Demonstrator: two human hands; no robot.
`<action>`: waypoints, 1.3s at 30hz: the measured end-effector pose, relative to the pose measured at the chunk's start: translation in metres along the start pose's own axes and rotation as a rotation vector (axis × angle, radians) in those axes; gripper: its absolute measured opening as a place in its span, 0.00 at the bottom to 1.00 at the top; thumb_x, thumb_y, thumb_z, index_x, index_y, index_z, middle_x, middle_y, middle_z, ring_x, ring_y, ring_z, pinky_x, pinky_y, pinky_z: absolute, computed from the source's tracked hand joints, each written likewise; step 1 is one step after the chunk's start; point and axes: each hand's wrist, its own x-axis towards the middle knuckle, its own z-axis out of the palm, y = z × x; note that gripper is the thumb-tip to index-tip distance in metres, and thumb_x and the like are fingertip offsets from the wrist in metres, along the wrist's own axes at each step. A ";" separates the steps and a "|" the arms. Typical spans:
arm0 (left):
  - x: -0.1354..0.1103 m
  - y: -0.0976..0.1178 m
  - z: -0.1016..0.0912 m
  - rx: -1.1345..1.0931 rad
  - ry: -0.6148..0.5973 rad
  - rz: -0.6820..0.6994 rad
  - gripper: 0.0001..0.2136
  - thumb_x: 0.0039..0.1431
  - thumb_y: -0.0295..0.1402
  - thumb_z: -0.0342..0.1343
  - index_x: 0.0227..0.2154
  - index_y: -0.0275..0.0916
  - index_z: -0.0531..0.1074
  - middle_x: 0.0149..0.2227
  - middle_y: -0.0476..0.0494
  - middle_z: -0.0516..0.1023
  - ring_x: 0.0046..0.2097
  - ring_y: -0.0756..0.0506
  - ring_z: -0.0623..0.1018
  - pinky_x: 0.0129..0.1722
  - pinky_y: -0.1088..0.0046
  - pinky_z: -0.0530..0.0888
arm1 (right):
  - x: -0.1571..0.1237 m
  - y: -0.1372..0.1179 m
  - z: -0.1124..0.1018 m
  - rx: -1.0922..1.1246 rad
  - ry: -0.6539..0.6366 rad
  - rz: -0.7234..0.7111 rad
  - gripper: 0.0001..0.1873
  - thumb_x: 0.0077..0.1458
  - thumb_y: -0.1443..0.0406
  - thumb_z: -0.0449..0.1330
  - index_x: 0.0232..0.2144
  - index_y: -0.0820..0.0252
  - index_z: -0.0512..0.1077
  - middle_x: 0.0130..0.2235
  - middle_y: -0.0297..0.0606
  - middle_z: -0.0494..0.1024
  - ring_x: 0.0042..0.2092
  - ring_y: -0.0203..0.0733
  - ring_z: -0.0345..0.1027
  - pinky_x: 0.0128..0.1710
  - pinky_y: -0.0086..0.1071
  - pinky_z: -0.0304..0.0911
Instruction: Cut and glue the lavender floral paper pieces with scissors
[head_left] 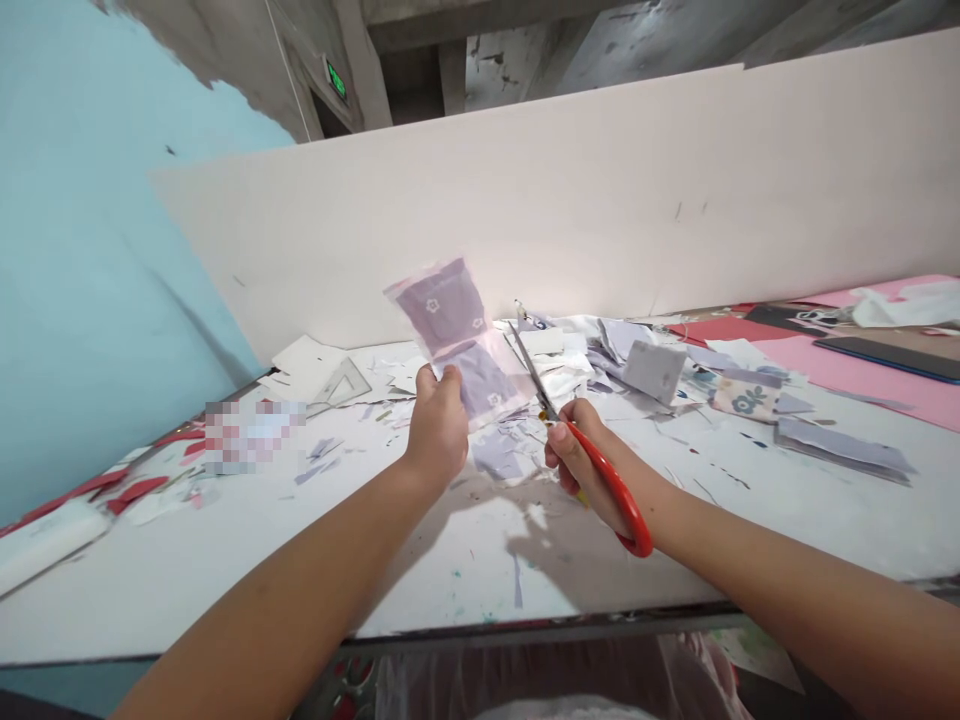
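Note:
My left hand [437, 425] is closed on the lower edge of a translucent sheet with purple patterned patches [459, 335], holding it upright above the white table [225, 560]. My right hand [579, 462] grips red-handled scissors [600, 470]. Their blades point up and away and touch the sheet's right edge. Both forearms reach in from the bottom of the view.
Paper scraps and cut purple pieces [652, 370] litter the table's far side. A stack of purple sheets [840, 445] lies at right, with pink paper [862, 370] and a dark phone [889, 357] beyond. A set square [341, 385] lies at left. A tall pale board [600, 200] stands behind.

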 end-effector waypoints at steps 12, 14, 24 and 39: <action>-0.002 0.002 -0.002 -0.098 -0.055 0.144 0.21 0.44 0.39 0.58 0.43 0.52 0.61 0.37 0.52 0.71 0.35 0.50 0.72 0.32 0.75 0.69 | 0.001 -0.003 0.000 -0.059 -0.017 0.018 0.22 0.52 0.44 0.40 0.30 0.55 0.51 0.27 0.31 0.65 0.24 0.34 0.58 0.22 0.30 0.55; -0.004 0.005 -0.003 -0.172 -0.157 0.181 0.29 0.41 0.35 0.61 0.48 0.57 0.57 0.39 0.54 0.71 0.34 0.51 0.73 0.33 0.74 0.70 | 0.001 -0.002 0.001 -0.073 -0.016 0.007 0.22 0.52 0.44 0.40 0.29 0.55 0.50 0.26 0.31 0.64 0.24 0.34 0.57 0.23 0.30 0.55; 0.012 0.004 0.000 -0.207 -0.079 0.305 0.17 0.41 0.41 0.61 0.33 0.40 0.66 0.32 0.48 0.74 0.32 0.50 0.74 0.32 0.74 0.70 | -0.002 -0.009 -0.001 -0.036 -0.076 0.023 0.20 0.53 0.45 0.43 0.31 0.55 0.50 0.28 0.30 0.65 0.24 0.34 0.58 0.24 0.31 0.57; 0.025 0.003 -0.011 0.197 0.289 0.420 0.18 0.48 0.52 0.49 0.29 0.41 0.61 0.26 0.51 0.67 0.27 0.51 0.69 0.26 0.74 0.66 | -0.006 -0.013 0.005 -0.020 -0.074 0.021 0.17 0.54 0.49 0.43 0.28 0.55 0.47 0.22 0.25 0.52 0.22 0.31 0.46 0.20 0.27 0.51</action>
